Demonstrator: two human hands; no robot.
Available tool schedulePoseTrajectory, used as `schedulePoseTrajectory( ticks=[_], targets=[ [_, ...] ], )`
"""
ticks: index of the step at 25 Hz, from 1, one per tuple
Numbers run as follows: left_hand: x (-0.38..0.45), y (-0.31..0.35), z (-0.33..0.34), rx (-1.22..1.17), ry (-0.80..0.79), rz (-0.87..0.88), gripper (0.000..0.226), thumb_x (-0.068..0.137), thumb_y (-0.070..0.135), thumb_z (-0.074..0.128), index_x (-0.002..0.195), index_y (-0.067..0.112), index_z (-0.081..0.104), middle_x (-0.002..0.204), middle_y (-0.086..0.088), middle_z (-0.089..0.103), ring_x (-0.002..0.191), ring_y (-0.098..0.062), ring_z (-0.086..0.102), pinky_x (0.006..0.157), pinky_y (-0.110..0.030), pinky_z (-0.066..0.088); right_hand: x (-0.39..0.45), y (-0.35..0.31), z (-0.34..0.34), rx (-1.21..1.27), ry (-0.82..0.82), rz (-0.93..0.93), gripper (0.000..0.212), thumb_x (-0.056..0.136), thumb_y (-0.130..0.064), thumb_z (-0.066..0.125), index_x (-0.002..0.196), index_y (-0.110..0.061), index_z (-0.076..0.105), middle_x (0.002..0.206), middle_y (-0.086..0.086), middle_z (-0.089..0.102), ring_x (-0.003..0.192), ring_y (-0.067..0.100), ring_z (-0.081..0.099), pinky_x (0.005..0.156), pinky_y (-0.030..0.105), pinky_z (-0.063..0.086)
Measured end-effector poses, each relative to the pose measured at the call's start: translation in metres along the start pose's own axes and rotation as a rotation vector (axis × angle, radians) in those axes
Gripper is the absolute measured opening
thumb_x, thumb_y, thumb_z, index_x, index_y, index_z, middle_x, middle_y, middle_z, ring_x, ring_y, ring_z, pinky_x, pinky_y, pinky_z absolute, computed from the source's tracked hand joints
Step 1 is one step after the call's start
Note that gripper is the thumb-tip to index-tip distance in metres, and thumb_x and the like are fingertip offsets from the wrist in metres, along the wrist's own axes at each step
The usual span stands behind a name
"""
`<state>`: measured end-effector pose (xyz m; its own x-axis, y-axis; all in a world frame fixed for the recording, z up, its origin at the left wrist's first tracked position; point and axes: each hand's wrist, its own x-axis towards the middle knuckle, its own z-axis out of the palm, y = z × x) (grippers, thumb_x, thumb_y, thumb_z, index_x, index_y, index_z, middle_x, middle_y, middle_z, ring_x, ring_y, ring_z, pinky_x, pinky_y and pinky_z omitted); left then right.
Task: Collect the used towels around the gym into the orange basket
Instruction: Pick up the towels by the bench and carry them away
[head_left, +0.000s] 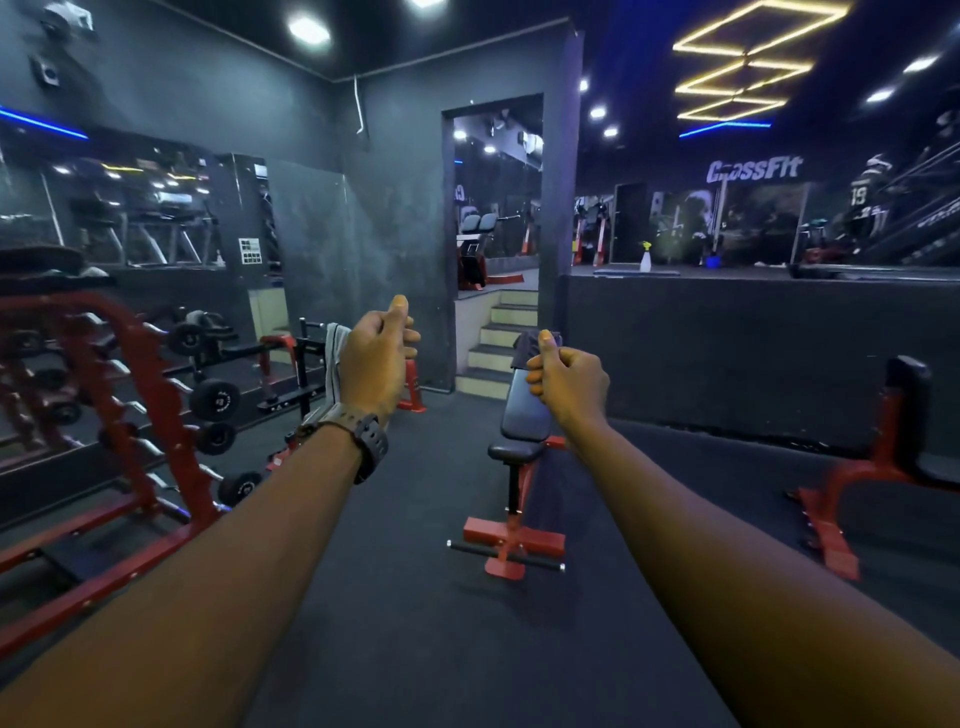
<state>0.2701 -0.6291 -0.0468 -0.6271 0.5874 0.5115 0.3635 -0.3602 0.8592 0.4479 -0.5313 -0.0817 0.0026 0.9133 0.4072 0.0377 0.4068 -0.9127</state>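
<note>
- Fingers of both hands are curled inward with the thumbs raised, and nothing is seen held in either hand.
- The left hand (376, 358) is raised at mid-frame, and a dark watch (366, 441) is worn on its wrist.
- The right hand (569, 384) is raised at about the same height, a little lower and apart from the left.
- A light grey towel (335, 364) is seen hanging over a black and red frame (306, 364) beyond the left hand; part of it is hidden by that hand.
- A dark towel (527, 345) is draped over the top end of an inclined bench (524, 415), just behind the right thumb; no contact between hand and cloth can be made out.
- The bench is carried on a red base (511, 540) on the dark floor (415, 623).
- An orange basket cannot be found in the view.
- A red rack (130, 405) loaded with dumbbells (214, 399) is placed at the left, with mirrors (104, 208) on the wall behind it.
- Steps (498, 343) are seen rising to a doorway straight ahead, beyond the bench.
- A white spray bottle (645, 257) is stood on the raised platform at the right, well apart from both hands.
- A second red stand (852, 493) is cut off by the right edge.
</note>
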Motion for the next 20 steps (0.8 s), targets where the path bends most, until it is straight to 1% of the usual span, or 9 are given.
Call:
schedulePoseTrajectory(
  ticks=[3, 4, 7, 9, 12, 16, 20],
  targets=[
    [0.084, -0.059, 0.013, -0.008, -0.011, 0.018, 0.037, 0.102, 0.049, 0.046, 0.085, 0.020, 0.062, 0.087, -0.002, 0.068, 0.076, -0.016, 0.062, 0.071, -0.034, 0.048, 0.068, 0.046, 0.056, 0.012, 0.015, 0.008, 0.047, 0.103, -0.041, 0.054, 0.068, -0.015, 0.071, 0.064, -0.001, 0.070, 0.057, 0.011, 0.063, 0.066, 0.032, 0.057],
    [0.110, -0.076, 0.019, -0.006, -0.013, 0.028, 0.037, 0.102, 0.049, 0.046, 0.086, 0.020, 0.062, 0.088, -0.003, 0.068, 0.076, -0.016, 0.062, 0.070, -0.032, 0.047, 0.092, 0.059, 0.073, 0.018, 0.022, 0.006, 0.047, 0.103, -0.041, 0.054, 0.068, -0.015, 0.071, 0.064, -0.001, 0.070, 0.057, 0.011, 0.064, 0.065, 0.032, 0.057],
    [0.193, -0.127, 0.039, 0.016, -0.019, 0.024, 0.038, 0.102, 0.049, 0.046, 0.087, 0.018, 0.063, 0.086, -0.002, 0.067, 0.073, -0.015, 0.061, 0.071, -0.033, 0.047, 0.175, 0.093, 0.129, 0.002, 0.031, 0.027, 0.048, 0.102, -0.044, 0.053, 0.065, -0.018, 0.071, 0.062, -0.002, 0.071, 0.060, 0.013, 0.067, 0.075, 0.043, 0.061],
    [0.252, -0.162, 0.053, 0.013, -0.027, 0.000, 0.039, 0.101, 0.051, 0.047, 0.087, 0.018, 0.064, 0.085, -0.001, 0.067, 0.073, -0.015, 0.061, 0.074, -0.035, 0.046, 0.231, 0.113, 0.169, -0.002, 0.031, 0.049, 0.047, 0.101, -0.044, 0.054, 0.065, -0.019, 0.070, 0.062, -0.002, 0.072, 0.063, 0.015, 0.069, 0.080, 0.049, 0.060],
    [0.335, -0.215, 0.068, 0.006, -0.023, -0.005, 0.039, 0.101, 0.053, 0.045, 0.089, 0.020, 0.063, 0.087, 0.001, 0.068, 0.076, -0.015, 0.063, 0.075, -0.036, 0.049, 0.300, 0.145, 0.231, -0.042, 0.016, 0.048, 0.048, 0.101, -0.046, 0.053, 0.068, -0.017, 0.072, 0.064, -0.002, 0.072, 0.065, 0.015, 0.069, 0.083, 0.049, 0.059],
    [0.434, -0.295, 0.096, -0.027, -0.050, -0.013, 0.040, 0.099, 0.055, 0.044, 0.087, 0.022, 0.062, 0.086, 0.001, 0.068, 0.083, -0.020, 0.065, 0.084, -0.042, 0.051, 0.379, 0.193, 0.310, -0.099, 0.032, 0.044, 0.049, 0.102, -0.047, 0.051, 0.072, -0.016, 0.073, 0.067, -0.001, 0.074, 0.066, 0.014, 0.069, 0.083, 0.046, 0.059],
    [0.556, -0.377, 0.119, -0.080, -0.129, -0.053, 0.046, 0.086, 0.065, 0.044, 0.085, 0.023, 0.061, 0.084, 0.001, 0.067, 0.078, -0.018, 0.062, 0.081, -0.042, 0.048, 0.466, 0.235, 0.393, -0.115, 0.085, 0.073, 0.047, 0.102, -0.047, 0.052, 0.070, -0.017, 0.072, 0.067, -0.001, 0.073, 0.065, 0.013, 0.067, 0.083, 0.047, 0.060]
  ],
)
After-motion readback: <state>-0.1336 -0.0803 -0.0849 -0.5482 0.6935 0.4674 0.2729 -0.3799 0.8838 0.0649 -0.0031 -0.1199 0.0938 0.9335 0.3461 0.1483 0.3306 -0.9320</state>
